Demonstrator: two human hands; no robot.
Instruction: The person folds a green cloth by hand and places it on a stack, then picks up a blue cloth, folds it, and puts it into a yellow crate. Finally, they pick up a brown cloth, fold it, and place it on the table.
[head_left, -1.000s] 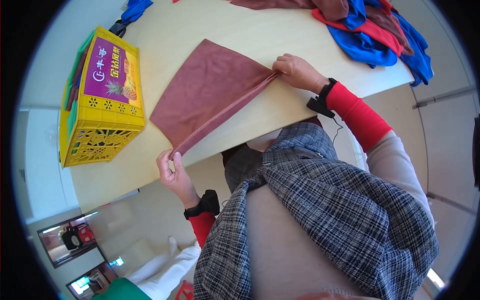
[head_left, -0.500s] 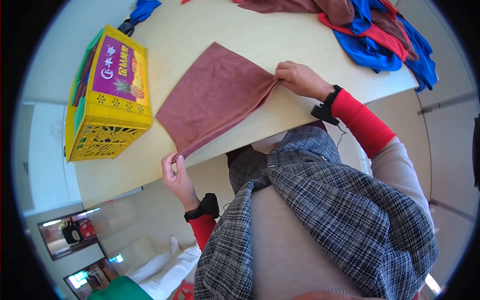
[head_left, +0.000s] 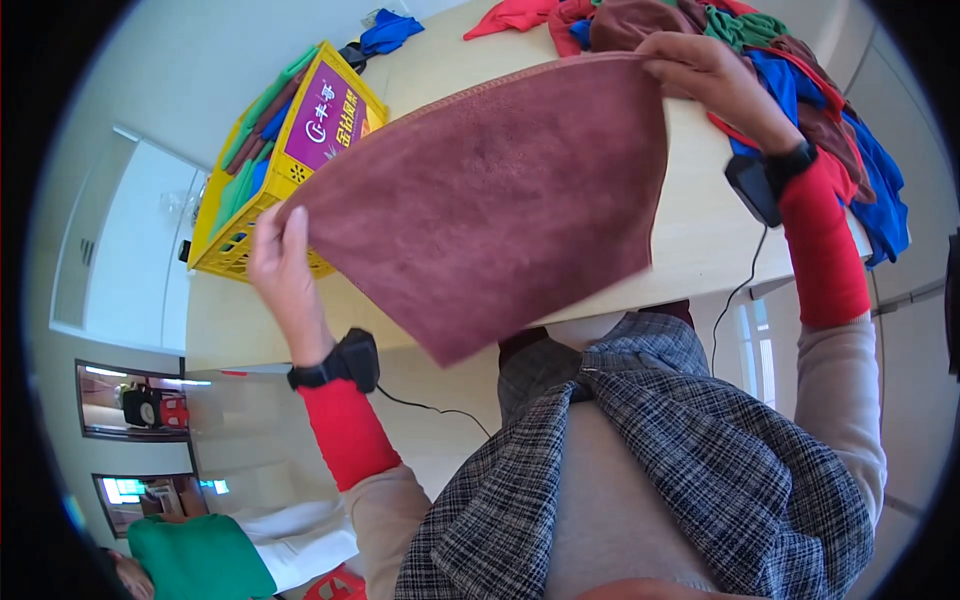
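A maroon towel [head_left: 500, 190] hangs stretched in the air in front of me, above the light wooden table [head_left: 700, 250]. My left hand [head_left: 282, 258] pinches its left corner, close to the yellow basket. My right hand [head_left: 705, 75] grips the upper right corner, over the heap of cloths. The towel's lower edge droops toward my chest. Both wrists wear a black band with a small device and a cable.
A yellow plastic basket [head_left: 270, 180] with folded cloths inside stands at the table's left end. A pile of red, blue, green and brown cloths [head_left: 800, 90] lies at the far right. A blue cloth [head_left: 390, 28] rests behind the basket.
The towel lay folded flat on the table with my hands at its two ends. Now both hands have lifted it off the table and spread it open in the air.
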